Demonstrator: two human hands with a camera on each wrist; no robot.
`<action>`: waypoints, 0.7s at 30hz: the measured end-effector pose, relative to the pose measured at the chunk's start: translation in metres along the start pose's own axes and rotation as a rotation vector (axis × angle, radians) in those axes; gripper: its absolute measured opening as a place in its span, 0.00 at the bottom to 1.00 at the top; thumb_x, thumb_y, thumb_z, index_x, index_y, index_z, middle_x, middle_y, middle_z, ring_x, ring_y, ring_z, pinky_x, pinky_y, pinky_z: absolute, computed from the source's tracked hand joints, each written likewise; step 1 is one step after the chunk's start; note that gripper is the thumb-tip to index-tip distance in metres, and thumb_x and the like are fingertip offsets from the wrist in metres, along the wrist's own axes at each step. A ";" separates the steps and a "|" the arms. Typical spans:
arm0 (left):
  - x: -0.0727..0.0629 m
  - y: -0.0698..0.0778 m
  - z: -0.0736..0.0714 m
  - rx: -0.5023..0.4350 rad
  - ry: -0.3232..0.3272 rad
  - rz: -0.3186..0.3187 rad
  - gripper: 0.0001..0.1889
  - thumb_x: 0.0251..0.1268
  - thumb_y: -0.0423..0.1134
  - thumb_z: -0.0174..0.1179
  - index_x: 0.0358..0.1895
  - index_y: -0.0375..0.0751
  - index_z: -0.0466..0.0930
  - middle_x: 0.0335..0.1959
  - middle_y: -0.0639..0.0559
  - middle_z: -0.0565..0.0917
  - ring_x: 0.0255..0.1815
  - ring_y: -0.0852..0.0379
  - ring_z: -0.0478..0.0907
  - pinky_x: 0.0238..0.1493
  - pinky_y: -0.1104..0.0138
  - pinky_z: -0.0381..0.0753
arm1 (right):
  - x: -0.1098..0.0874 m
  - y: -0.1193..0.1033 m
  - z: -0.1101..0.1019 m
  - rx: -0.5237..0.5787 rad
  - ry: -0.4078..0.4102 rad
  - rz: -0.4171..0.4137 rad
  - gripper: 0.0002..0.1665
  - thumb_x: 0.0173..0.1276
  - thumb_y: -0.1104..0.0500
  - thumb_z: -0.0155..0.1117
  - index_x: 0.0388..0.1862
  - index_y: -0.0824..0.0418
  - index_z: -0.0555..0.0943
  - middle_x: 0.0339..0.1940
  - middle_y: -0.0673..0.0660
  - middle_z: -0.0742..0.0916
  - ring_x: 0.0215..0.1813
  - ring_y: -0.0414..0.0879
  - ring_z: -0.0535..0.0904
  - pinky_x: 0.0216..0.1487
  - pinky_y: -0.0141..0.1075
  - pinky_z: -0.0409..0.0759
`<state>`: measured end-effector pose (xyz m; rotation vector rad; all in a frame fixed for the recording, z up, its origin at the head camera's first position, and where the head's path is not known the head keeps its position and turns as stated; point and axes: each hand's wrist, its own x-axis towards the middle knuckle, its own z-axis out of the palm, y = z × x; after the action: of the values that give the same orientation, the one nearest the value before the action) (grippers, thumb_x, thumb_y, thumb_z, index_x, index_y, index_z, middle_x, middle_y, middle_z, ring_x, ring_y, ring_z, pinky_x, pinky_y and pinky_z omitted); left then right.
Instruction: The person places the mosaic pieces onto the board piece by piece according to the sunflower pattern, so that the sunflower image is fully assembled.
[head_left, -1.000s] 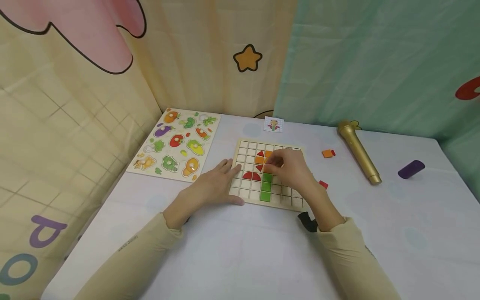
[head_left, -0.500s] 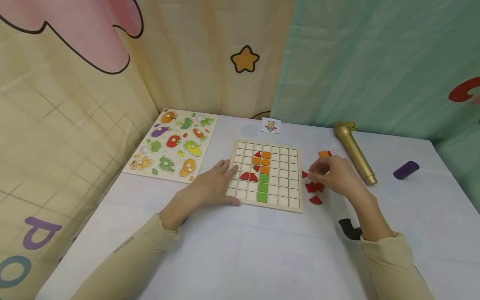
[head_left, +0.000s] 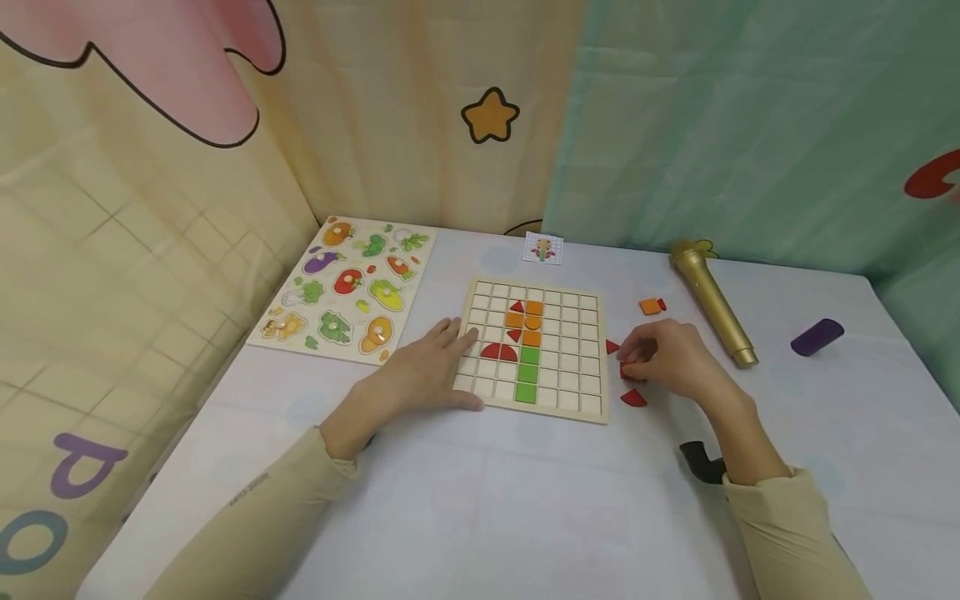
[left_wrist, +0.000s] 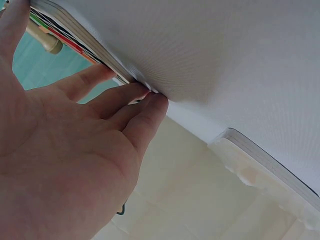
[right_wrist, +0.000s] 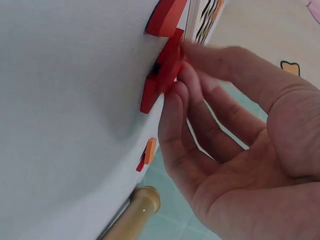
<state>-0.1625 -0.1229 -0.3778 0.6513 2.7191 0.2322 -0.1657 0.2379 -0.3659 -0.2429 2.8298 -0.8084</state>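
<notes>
A wooden grid board [head_left: 566, 363] lies mid-table, with green squares [head_left: 528, 374], orange pieces [head_left: 531, 337] and red pieces [head_left: 498, 352] set in some cells. My left hand [head_left: 420, 371] rests at the board's left edge, fingers extended; the left wrist view shows the fingertips touching that edge. Right of the board, my right hand [head_left: 678, 358] pinches a small red piece [right_wrist: 171, 76] between thumb and fingers, low over other red pieces. A red quarter-circle [head_left: 633, 398] and a red triangle [head_left: 612, 346] lie beside it. The pinched piece's exact shape is blurred.
A vegetable knob puzzle [head_left: 348, 287] lies at the back left and a small pattern card [head_left: 543, 248] behind the board. To the right are an orange piece [head_left: 650, 307], a gold microphone [head_left: 714, 302] and a purple cylinder [head_left: 817, 337]. A black bent piece [head_left: 701, 462] sits by my right wrist.
My right hand has left the board, moved right to the loose red pieces and now pinches one. An orange square it was touching lies in the grid. The left hand has stayed.
</notes>
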 end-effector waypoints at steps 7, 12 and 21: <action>0.000 0.001 0.000 -0.002 -0.004 -0.008 0.59 0.59 0.71 0.69 0.87 0.46 0.51 0.88 0.38 0.48 0.89 0.39 0.44 0.81 0.45 0.63 | -0.002 0.003 -0.009 -0.022 -0.029 0.016 0.14 0.61 0.60 0.81 0.43 0.63 0.88 0.34 0.55 0.88 0.38 0.49 0.80 0.36 0.38 0.80; -0.001 0.002 -0.001 0.006 0.003 0.003 0.59 0.59 0.71 0.69 0.86 0.44 0.52 0.87 0.37 0.49 0.89 0.39 0.44 0.81 0.46 0.63 | -0.004 0.009 -0.014 -0.056 -0.087 0.022 0.15 0.59 0.63 0.82 0.43 0.64 0.88 0.35 0.55 0.87 0.40 0.50 0.80 0.37 0.37 0.80; -0.002 0.002 -0.001 0.010 0.009 0.006 0.59 0.60 0.71 0.69 0.86 0.44 0.52 0.87 0.37 0.49 0.89 0.39 0.45 0.81 0.46 0.63 | -0.005 0.015 -0.018 -0.095 -0.103 0.048 0.19 0.57 0.62 0.84 0.45 0.66 0.86 0.40 0.60 0.88 0.43 0.53 0.83 0.44 0.46 0.86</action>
<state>-0.1604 -0.1216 -0.3761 0.6630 2.7289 0.2238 -0.1664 0.2609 -0.3579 -0.2233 2.7689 -0.6340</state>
